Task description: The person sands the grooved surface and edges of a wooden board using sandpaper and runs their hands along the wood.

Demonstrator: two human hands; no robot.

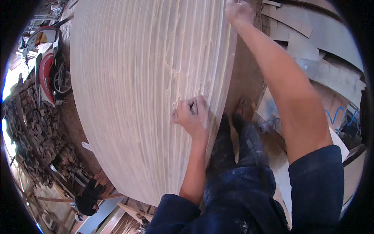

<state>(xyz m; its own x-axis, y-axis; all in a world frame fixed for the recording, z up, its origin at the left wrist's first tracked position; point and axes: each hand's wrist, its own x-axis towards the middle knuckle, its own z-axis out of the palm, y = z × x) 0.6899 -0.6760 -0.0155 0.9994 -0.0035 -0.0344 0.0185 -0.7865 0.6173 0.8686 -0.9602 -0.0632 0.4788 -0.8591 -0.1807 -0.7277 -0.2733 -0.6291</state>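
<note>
Panel (136, 78) runs off-frame above, left hand (191, 117) and right hand (239, 14) curled against it, each grip's contents, if any, indiscernible.

Just one head-worn cam, wide and round-edged, aimed forward and steeply down: big pale ribbed panel (148, 85) close up, wearer's navy cloth sleeve (317, 187) at 4 o'clock, stacked brown wood scraps (35, 132) at 9, seemingly farther off, though it's pretty warped there.
</note>
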